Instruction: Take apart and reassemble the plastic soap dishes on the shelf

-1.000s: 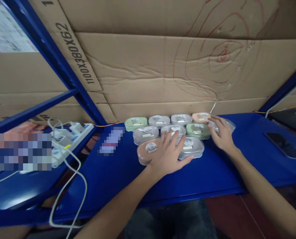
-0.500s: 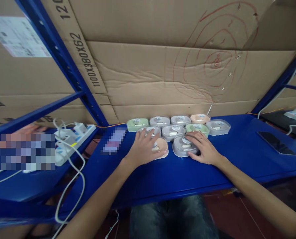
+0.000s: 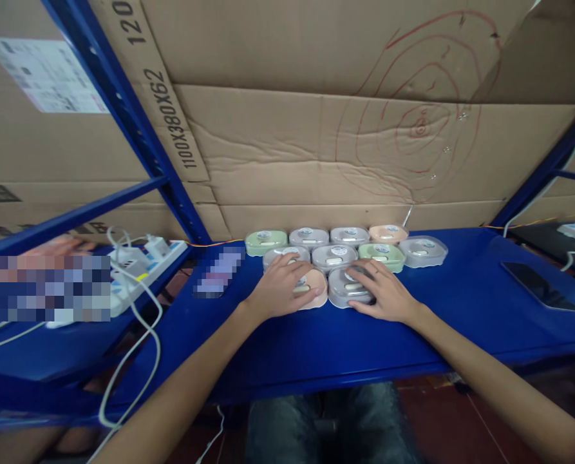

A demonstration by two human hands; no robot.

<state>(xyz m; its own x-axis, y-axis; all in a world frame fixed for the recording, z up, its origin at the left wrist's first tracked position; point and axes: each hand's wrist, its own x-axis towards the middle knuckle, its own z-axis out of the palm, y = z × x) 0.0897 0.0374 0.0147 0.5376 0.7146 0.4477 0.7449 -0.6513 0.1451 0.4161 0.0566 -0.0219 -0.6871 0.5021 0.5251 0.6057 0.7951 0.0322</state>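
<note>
Several small lidded plastic boxes stand in rows on a blue shelf. My left hand lies flat over the front pink box. My right hand rests on the front grey box right beside it; the two boxes nearly touch. Behind them are a grey box and a green box, and in the back row a green box, two grey ones and a pink one. A further grey box sits at the right end.
Cardboard sheets form the wall behind the shelf. A blue upright post slants at the left. A white power strip with cables lies on the left shelf. A dark phone lies at the right.
My left hand moved from the middle of the group onto the front pink box. My right hand left the right-end grey box, settled on the front grey box and slid it toward the pink one.
</note>
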